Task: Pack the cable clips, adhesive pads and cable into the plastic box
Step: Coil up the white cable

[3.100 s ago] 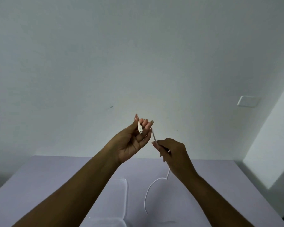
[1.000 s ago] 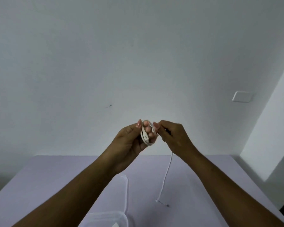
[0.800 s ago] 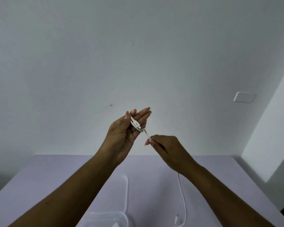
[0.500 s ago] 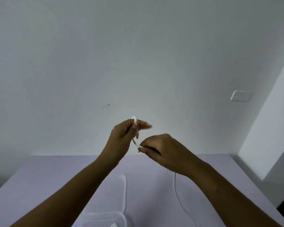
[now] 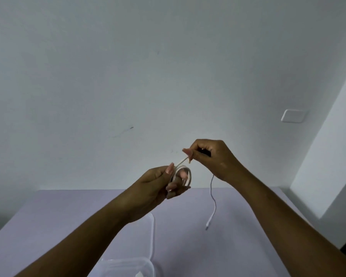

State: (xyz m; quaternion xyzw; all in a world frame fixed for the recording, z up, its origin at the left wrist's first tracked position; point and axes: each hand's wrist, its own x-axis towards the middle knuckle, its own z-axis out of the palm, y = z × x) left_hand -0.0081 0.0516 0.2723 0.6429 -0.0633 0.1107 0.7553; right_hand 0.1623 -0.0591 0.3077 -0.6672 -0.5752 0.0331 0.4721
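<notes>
A thin white cable (image 5: 213, 198) is held up in the air between both hands. My left hand (image 5: 158, 182) grips a small coil of it wound around the fingers. My right hand (image 5: 212, 156), slightly higher and to the right, pinches the strand that leads off the coil. The loose tail hangs down from the right hand, and its connector end dangles just above the table. The clear plastic box (image 5: 128, 267) sits at the bottom edge below my left forearm, with something small and white inside. Cable clips and adhesive pads cannot be made out.
A clear lid (image 5: 148, 236) lies flat on the lilac table (image 5: 48, 216) just behind the box, partly under my left forearm. A white wall stands behind the table, with a switch plate (image 5: 293, 116) at the right.
More cable has been wound into loops around my left fingers. My right hand has risen above the left with the strand, and the hanging tail is shorter, with its end lifted off the table.
</notes>
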